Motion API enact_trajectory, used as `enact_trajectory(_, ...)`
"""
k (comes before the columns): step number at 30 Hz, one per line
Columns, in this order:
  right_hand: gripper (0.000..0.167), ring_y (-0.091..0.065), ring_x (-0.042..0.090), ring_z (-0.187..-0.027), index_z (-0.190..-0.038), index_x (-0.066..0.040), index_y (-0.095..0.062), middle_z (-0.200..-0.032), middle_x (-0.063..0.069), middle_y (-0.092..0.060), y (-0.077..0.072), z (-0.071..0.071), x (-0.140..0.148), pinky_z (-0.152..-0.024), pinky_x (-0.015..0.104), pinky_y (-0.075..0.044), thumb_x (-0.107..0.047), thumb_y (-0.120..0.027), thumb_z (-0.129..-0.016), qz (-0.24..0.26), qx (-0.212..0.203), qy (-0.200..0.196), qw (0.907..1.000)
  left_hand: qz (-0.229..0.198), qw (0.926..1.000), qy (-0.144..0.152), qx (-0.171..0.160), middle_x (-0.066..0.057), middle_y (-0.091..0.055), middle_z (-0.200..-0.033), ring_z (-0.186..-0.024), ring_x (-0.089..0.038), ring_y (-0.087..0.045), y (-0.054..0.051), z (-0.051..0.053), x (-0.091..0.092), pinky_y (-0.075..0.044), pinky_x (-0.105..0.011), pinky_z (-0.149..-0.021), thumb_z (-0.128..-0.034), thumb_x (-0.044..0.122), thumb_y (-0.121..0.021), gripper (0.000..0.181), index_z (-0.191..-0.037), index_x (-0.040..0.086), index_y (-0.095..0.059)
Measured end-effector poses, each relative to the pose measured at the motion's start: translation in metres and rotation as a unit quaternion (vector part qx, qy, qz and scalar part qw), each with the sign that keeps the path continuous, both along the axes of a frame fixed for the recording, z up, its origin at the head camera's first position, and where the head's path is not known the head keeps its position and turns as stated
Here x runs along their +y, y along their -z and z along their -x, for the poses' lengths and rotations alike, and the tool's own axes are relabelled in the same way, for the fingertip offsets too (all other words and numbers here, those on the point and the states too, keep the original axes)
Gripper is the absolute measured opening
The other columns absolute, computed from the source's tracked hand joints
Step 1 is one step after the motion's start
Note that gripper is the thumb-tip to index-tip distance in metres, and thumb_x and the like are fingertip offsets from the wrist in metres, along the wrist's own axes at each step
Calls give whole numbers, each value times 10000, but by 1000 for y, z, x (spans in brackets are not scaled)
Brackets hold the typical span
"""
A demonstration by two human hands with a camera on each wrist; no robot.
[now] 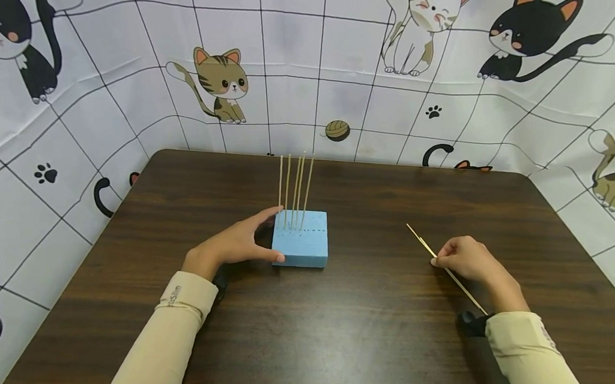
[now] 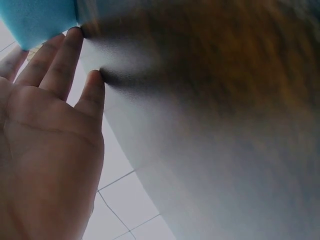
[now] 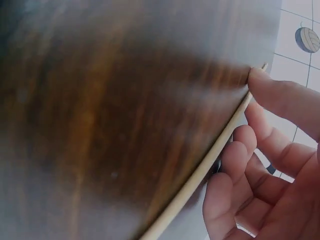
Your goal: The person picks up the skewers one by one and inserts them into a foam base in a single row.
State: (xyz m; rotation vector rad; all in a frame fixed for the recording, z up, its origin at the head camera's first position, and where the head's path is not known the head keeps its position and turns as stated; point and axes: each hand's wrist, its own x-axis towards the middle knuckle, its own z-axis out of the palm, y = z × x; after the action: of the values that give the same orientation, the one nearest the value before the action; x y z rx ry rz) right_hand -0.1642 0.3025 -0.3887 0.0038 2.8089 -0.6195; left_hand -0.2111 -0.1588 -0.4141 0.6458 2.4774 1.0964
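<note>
A blue foam block (image 1: 301,251) sits on the table, with several thin wooden skewers (image 1: 308,192) standing in its top, some leaning slightly. Small holes dot the top face. My left hand (image 1: 232,243) holds the block's left side, thumb at the front corner and fingers at the back; the left wrist view shows fingertips against the block (image 2: 42,22). To the right, my right hand (image 1: 467,259) pinches a wooden skewer (image 1: 466,292) between thumb and fingers, close to the tabletop. A second skewer seems to lie alongside it. In the right wrist view the skewer (image 3: 200,172) runs diagonally past curled fingers.
The dark wooden table (image 1: 318,330) extends around both hands, its back edge behind the block. A white cloth (image 1: 285,49) with cat drawings and grid lines hangs behind and at the sides.
</note>
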Motion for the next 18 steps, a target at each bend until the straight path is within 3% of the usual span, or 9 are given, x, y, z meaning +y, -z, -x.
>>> enact_trajectory(9, 241, -536, 213, -722, -796, -53, -712, -731, 1, -610, 0, 1, -1, -644, 342, -431, -266, -689, -908, -191, -155, -8, 9997, -59, 10000, 0, 33, -75, -278, -1614, -1474, -300, -281, 0, 0, 0, -261, -585, -1153, -754, 522, -825, 1099, -1599, 255, -175)
enact_trajectory(18, 225, -514, 188, -680, -761, -60, -692, -681, -24, -578, 0, 1, -1, -648, 339, -432, -214, -639, -915, -236, -20, -150, 9996, 10, 10000, 3, 47, -69, -258, -1623, -1478, -305, -270, 1, 1, 0, -262, -590, -1150, -755, 527, -821, 1097, -1599, 258, -173)
